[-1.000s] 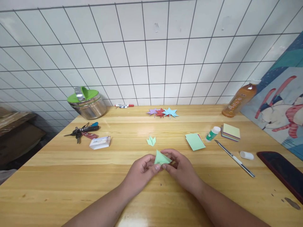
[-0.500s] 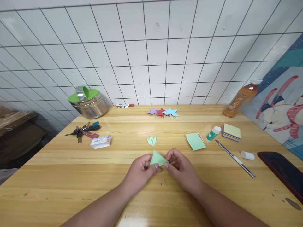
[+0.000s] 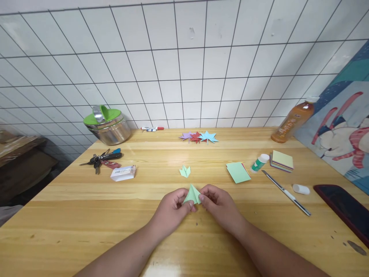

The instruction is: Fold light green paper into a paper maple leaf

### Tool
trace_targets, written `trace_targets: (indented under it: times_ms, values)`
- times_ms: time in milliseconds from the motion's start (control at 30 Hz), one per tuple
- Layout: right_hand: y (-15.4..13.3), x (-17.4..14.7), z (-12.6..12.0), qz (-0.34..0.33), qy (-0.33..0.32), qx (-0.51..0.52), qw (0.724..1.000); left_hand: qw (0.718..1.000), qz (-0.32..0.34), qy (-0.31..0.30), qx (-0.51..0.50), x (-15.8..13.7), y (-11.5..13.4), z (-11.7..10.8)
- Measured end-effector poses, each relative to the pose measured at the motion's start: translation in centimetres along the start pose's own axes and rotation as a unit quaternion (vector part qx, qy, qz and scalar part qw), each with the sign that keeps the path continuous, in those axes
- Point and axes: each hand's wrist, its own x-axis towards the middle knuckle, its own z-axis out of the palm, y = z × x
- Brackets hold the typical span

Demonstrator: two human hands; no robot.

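Between my two hands is a light green folded paper (image 3: 192, 194), its peak pointing away from me and a crease running down its right part. My left hand (image 3: 173, 205) is closed on its left side, thumb on the near edge. On the right corner, my right hand (image 3: 218, 201) pinches with thumb and forefinger. Just beyond lies a small green folded paper piece (image 3: 185, 171) with pointed tips. Farther back, purple, red and blue paper leaves (image 3: 208, 137) lie in an overlapping row. Green square sheets (image 3: 238, 172) rest to the right, some red showing underneath.
Right of the sheets are a glue stick (image 3: 260, 163), a sticky-note stack (image 3: 281, 161), a utility knife (image 3: 286, 193), a white cap (image 3: 301, 189), a phone (image 3: 343, 209) and a bottle (image 3: 295, 120). Leftward are keys (image 3: 105, 158), a small box (image 3: 123, 173), a pot (image 3: 111, 129) and markers (image 3: 152, 129).
The green paper was a plain triangle with its corner to the right; now its right part is folded at a crease, and my right hand has moved slightly left.
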Motion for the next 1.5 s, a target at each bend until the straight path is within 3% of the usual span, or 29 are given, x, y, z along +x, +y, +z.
trace_targets:
  times_ms: [233, 367, 700, 900, 1233, 1400, 1500]
  values:
    - [-0.09, 0.02, -0.10, 0.017, 0.034, -0.020, 0.999, 0.998, 0.017, -0.037, -0.038, -0.21, 0.27, -0.55]
    - [-0.18, 0.00, -0.02, 0.020, 0.037, -0.029, 0.999, 0.999, 0.012, -0.043, -0.002, -0.03, 0.17, -0.41]
    - [-0.34, -0.21, 0.13, -0.004, 0.006, -0.054, 0.998, 0.998, 0.001, -0.014, 0.055, 0.08, -0.25, -0.13]
    - [-0.32, -0.28, 0.14, -0.003, 0.001, -0.074, 0.997, 0.997, 0.008, -0.033, 0.071, 0.17, -0.48, -0.07]
    - [-0.37, -0.19, 0.14, -0.028, -0.005, -0.025, 0.999, 0.987, -0.011, -0.057, 0.150, -0.29, -0.59, 0.04]
    - [-0.52, -0.28, 0.11, -0.016, -0.006, 0.031, 0.999, 0.970, 0.027, -0.082, 0.229, -0.50, -0.34, -0.15]
    - [-0.57, -0.31, -0.01, 0.006, 0.003, 0.075, 0.997, 0.970, 0.040, -0.088, 0.224, -0.54, -0.17, -0.16]
